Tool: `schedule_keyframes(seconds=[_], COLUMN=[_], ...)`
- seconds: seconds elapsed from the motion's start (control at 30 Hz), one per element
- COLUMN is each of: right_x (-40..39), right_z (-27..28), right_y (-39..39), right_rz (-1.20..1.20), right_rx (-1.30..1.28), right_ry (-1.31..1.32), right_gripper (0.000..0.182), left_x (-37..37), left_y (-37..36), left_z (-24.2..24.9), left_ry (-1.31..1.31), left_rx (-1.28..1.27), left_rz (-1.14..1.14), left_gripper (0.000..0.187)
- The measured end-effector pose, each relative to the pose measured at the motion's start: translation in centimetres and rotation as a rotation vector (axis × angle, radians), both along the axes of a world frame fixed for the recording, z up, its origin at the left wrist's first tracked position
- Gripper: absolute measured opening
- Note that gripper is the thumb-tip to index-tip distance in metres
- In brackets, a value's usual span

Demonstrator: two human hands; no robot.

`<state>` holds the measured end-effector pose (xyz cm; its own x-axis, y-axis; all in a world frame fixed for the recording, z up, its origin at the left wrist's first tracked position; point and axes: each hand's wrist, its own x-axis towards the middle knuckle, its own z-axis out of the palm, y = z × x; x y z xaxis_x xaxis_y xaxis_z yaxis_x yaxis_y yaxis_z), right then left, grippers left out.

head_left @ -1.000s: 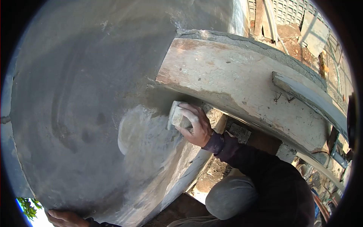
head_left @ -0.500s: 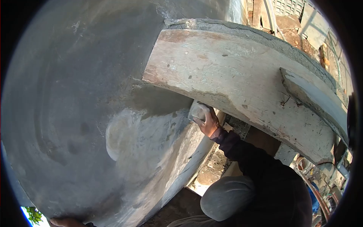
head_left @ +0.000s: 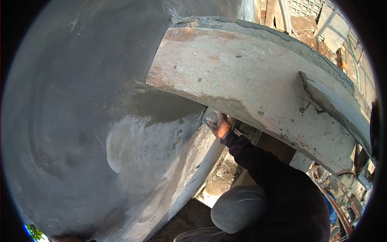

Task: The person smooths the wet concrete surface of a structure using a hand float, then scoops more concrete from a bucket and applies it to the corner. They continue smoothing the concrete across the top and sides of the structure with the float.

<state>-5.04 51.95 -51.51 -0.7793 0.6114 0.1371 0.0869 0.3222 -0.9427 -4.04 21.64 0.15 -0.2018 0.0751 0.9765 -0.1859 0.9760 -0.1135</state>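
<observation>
My right hand (head_left: 221, 126), in a dark sleeve, is closed around a pale grey block-like thing (head_left: 211, 116); whether it is a sponge or a float I cannot make out. The block presses against the grey plastered wall (head_left: 72, 121), at its edge just under the wooden board (head_left: 242, 76). A darker, damp-looking patch of plaster (head_left: 171, 105) lies left of this hand, with a paler smeared area below. Only a sliver of my left hand (head_left: 67, 239) shows at the bottom left, its fingers lying stretched along the wall with nothing visible in them.
Along the board's upper edge runs rough mortar (head_left: 258, 30). A smaller curved piece (head_left: 334, 105) sticks out from the board, near bent nails (head_left: 305, 108). My grey-clothed knee (head_left: 238, 209) is below my right arm. Planks and rubble (head_left: 310, 30) lie at the upper right.
The wall and board have shifted slightly left in view. My right hand keeps the block at the wall's edge under the board, its wrist turned a little. Less of my left hand shows.
</observation>
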Motion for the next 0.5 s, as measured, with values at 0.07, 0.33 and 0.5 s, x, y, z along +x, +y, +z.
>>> schedule_keyframes(seconds=[0.07, 0.33, 0.5], right_x=[-0.4, -2.1, 1.3], right_z=[4.1, 2.7, -7.9], right_y=[-1.0, -1.4, -1.5], right_rz=[-0.02, -0.068, -0.076], right_rx=[0.087, 0.427, 0.379], right_ry=[0.328, 0.425, -0.054], right_gripper=[0.058, 0.057, 0.057], left_x=[0.3, -0.5, -0.6], left_y=[0.2, 0.0, -1.6], left_z=[-0.2, -0.2, 0.4], left_ry=[-0.006, -0.004, 0.011], left_rx=[0.019, 0.122, 0.048], left_rz=[-0.041, -0.189, -0.121], left_gripper=[0.055, 0.053, 0.053])
